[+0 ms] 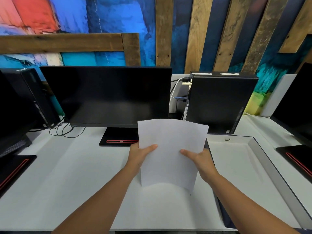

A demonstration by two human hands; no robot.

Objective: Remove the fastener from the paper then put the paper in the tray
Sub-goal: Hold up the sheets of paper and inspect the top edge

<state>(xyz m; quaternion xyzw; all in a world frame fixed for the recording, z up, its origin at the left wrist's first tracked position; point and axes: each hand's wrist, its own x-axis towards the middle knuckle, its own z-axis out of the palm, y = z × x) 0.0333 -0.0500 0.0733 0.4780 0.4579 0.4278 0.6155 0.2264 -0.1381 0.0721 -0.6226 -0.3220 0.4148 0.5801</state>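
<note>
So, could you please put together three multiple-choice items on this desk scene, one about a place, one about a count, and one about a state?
1. Where does the tray lie relative to the paper?
A. To its right on the desk
B. To its left on the desk
C. Behind the middle monitor

2. How many hands hold the paper?
A. None
B. One
C. Two

3. What state is the paper in?
A. Flat in the tray
B. Held up above the desk, slightly curved
C. Crumpled into a ball

Answers:
1. A, since the white tray sits at the right side of the desk, beyond the right hand.
2. C, since the left hand and the right hand each grip one side edge.
3. B, since the sheet casts a shadow on the desk below and its top edge bows.
</note>
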